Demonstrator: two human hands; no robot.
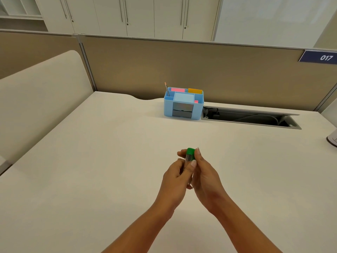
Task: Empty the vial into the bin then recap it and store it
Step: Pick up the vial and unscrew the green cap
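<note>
Left hand grips clear glass vial; right hand pinches its green screw cap. Cap seated; whether emptying is done unclear. Storing remains.

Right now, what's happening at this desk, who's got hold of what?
A person is holding a small clear vial above the desk with both hands. The left hand grips the vial's body, and the right hand has its fingertips on the green cap, which is on the vial. A blue desk organizer sits at the back of the desk, untouched. No bin is in view.
</note>
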